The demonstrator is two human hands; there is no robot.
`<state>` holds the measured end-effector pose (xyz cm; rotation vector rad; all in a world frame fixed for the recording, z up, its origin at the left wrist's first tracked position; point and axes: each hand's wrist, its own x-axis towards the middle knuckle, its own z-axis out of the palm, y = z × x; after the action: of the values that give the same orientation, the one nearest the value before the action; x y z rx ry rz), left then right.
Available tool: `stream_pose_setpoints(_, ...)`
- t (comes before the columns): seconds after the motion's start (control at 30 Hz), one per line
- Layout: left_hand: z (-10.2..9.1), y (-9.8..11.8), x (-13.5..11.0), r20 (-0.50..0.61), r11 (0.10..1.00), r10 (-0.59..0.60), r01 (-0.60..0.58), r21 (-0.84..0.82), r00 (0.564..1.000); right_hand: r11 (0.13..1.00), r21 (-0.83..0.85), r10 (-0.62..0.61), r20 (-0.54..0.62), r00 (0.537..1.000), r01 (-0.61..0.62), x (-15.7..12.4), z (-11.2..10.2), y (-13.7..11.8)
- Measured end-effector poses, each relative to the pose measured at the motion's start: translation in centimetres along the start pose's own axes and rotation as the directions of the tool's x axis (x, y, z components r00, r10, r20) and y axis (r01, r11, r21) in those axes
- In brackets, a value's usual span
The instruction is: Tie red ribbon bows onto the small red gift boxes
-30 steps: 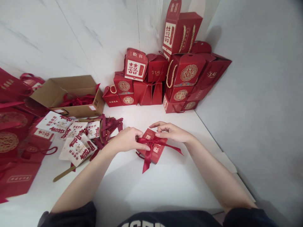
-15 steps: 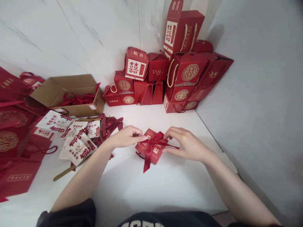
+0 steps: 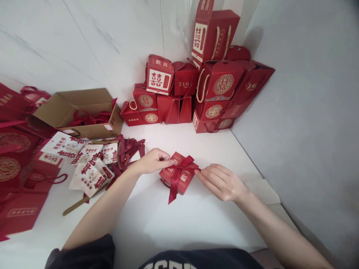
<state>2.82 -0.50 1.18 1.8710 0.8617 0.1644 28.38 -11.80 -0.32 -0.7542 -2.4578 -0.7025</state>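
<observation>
A small red gift box [image 3: 183, 183] with gold lettering lies on the white table in front of me. Tied across its top is a dark red satin ribbon [image 3: 176, 177], with a bow loop at the upper right and one tail hanging over the near edge. At the box's left side, my left hand [image 3: 154, 161] is closed, thumb against forefinger, on the ribbon's left part; the pinched bit is mostly hidden. On the other side my right hand [image 3: 220, 182] pinches a ribbon end near the box's right edge, its fingers pressed together.
Several red gift boxes [image 3: 221, 82] are stacked against the back wall. To the left stand an open cardboard box [image 3: 92, 130] of red ribbon, a heap of white printed cards [image 3: 91, 177], dark red straps [image 3: 131, 147] and red bags [image 3: 22, 209]. A grey wall [image 3: 305, 112] bounds the right.
My right hand has turned and closed, going from spread fingers beside the bow to a pinch on the ribbon end. My left hand has stayed nearly in place.
</observation>
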Motion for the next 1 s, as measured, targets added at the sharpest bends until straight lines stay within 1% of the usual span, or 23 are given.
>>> stream_pose_setpoints(0.1,0.2,-0.3,0.2,0.013,1.000,-0.005,0.005,-0.022,1.000,0.999,-0.025,-0.025,-0.024,0.999,0.025,-0.5,0.2,-0.1)
stream_pose_setpoints(0.2,0.4,-0.6,0.4,0.014,0.997,-0.030,0.031,-0.063,0.999,1.000,-0.019,-0.023,-0.060,0.998,0.022,-1.1,0.5,-0.1)
stream_pose_setpoints(0.3,0.4,-0.5,0.4,0.009,0.992,-0.042,0.042,-0.120,0.999,0.995,0.089,0.039,-0.053,0.998,-0.034,-1.6,1.0,-0.2)
stream_pose_setpoints(0.37,0.4,-0.4,0.4,0.017,0.991,-0.029,0.031,-0.134,0.999,0.961,0.228,0.169,-0.035,0.985,-0.157,-1.7,1.4,-0.3)
stream_pose_setpoints(0.4,0.3,-0.3,0.4,0.027,0.991,-0.018,0.022,-0.136,0.999,0.922,0.303,0.257,-0.015,0.966,-0.240,-1.6,1.5,-0.3)
stream_pose_setpoints(0.47,0.2,-0.1,0.3,0.047,0.991,0.002,0.004,-0.137,0.999,0.813,0.420,0.424,0.051,0.904,-0.404,-1.3,1.5,-0.3)
stream_pose_setpoints(0.5,0.1,0.0,0.2,0.053,0.991,0.010,-0.003,-0.135,0.999,0.763,0.453,0.475,0.091,0.875,-0.462,-1.0,1.4,-0.3)
stream_pose_setpoints(0.53,0.1,0.1,0.2,0.055,0.992,0.016,-0.009,-0.129,0.998,0.730,0.468,0.501,0.129,0.856,-0.498,-0.7,1.3,-0.3)
stream_pose_setpoints(0.57,0.1,0.2,0.1,0.055,0.993,0.021,-0.014,-0.118,0.998,0.715,0.467,0.513,0.154,0.844,-0.520,-0.4,1.2,-0.3)
stream_pose_setpoints(0.6,0.0,0.2,0.1,0.052,0.994,0.026,-0.020,-0.103,0.998,0.718,0.453,0.515,0.167,0.841,-0.529,-0.1,1.2,-0.3)
stream_pose_setpoints(0.67,0.1,0.3,0.1,0.036,0.997,0.033,-0.031,-0.069,0.999,0.756,0.400,0.498,0.162,0.852,-0.518,0.5,1.2,-0.3)
stream_pose_setpoints(0.8,0.3,0.0,0.2,-0.010,0.999,0.041,-0.041,0.009,0.999,0.870,0.271,0.392,0.126,0.911,-0.412,1.6,1.4,-0.1)
stream_pose_setpoints(0.87,0.5,-0.2,0.2,-0.045,0.997,0.050,-0.047,0.057,0.998,0.910,0.224,0.329,0.128,0.936,-0.350,2.2,1.5,-0.1)
stream_pose_setpoints(0.9,0.7,-0.2,0.2,-0.067,0.995,0.056,-0.051,0.080,0.996,0.919,0.210,0.310,0.138,0.941,-0.334,2.5,1.5,-0.2)
stream_pose_setpoints(0.97,0.9,-0.3,0.3,-0.109,0.991,0.076,-0.063,0.115,0.991,0.910,0.208,0.325,0.179,0.929,-0.359,3.0,1.4,-0.4)
stream_pose_setpoints(1.0,1.1,-0.2,0.2,-0.126,0.989,0.088,-0.073,0.126,0.988,0.884,0.226,0.363,0.216,0.906,-0.408,3.3,1.3,-0.5)
